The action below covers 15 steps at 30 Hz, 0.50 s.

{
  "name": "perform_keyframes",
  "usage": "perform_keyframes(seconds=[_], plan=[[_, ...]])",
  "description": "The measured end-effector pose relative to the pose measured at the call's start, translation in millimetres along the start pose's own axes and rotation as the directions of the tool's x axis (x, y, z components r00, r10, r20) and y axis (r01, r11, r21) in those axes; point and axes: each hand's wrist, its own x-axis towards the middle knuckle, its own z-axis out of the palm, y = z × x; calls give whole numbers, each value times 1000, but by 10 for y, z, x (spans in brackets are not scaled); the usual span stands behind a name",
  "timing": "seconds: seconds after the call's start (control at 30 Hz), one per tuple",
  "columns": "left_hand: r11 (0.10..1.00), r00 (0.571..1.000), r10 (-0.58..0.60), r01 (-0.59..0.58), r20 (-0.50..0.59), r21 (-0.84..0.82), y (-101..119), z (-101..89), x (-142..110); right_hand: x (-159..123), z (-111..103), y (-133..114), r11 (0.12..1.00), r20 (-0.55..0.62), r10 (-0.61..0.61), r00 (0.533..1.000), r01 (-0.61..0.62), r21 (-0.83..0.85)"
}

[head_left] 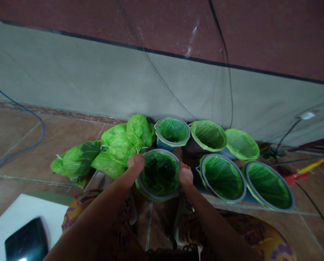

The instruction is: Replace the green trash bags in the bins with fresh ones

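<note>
A round bin [158, 175] lined with a green plastic bag stands on the tiled floor right in front of me. My left hand [136, 162] is closed on its left rim, fingers curled over the edge. On the right rim my right hand [185, 175] grips the same way. The liner inside looks dark and I cannot see anything in it.
Several more green-lined bins [222, 177] stand to the right and behind, against a grey wall. Tied full green bags [115, 148] lie heaped at the left. Black cables [227, 72] hang down the wall; a blue cable [28, 112] loops on the floor. A white surface [20, 217] with a dark object sits lower left.
</note>
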Motion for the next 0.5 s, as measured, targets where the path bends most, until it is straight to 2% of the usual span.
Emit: perform_keyframes(seconds=[0.1, 0.27, 0.4, 0.5], plan=[[998, 999, -16, 19, -46, 67, -27, 17, 9, -31, 28, -7, 1000, 5, 11, 1000, -11, 4], [997, 998, -21, 26, -67, 69, -81, 90, 70, -150, 142, -21, 999, -52, 37, 998, -36, 32], [997, 997, -21, 27, -76, 71, -110, 137, 82, -199, 223, -90, 993, -103, 107, 989, -101, 59], [997, 998, 4, 1, -70, 73, -106, 98, 64, -212, 226, -160, 987, -128, 160, 979, -156, 43]])
